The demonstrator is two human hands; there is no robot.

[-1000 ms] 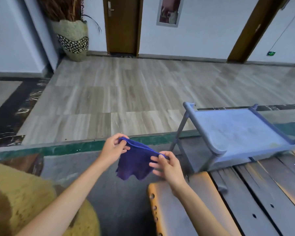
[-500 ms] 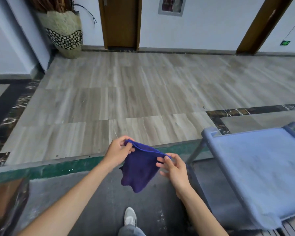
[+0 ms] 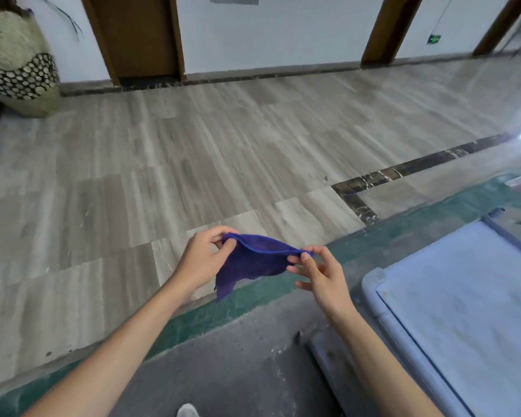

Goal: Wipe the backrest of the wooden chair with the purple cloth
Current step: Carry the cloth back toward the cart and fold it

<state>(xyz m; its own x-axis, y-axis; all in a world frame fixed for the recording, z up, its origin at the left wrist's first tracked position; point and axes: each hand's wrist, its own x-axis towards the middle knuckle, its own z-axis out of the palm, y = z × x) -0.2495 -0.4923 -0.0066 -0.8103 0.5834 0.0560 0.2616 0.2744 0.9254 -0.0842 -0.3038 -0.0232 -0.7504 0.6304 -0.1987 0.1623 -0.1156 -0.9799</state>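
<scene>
The purple cloth (image 3: pixel 251 261) hangs stretched between both hands above the floor, in front of me. My left hand (image 3: pixel 203 258) pinches its left top corner. My right hand (image 3: pixel 319 273) pinches the right top corner between thumb and forefinger, the other fingers spread. The cloth's lower left corner droops to a point. No wooden chair shows in this view.
A pale blue folding stand (image 3: pixel 463 308) with a flat top fills the lower right. A grey mat (image 3: pixel 238 365) with a green border lies under me, and a shoe tip (image 3: pixel 187 410) shows at the bottom. A large vase (image 3: pixel 18 67) stands far left by a brown door (image 3: pixel 139 37).
The view has swung left and up; the wooden slats seen a second ago have left the frame. My hands have drawn the cloth wider and flatter between them.
</scene>
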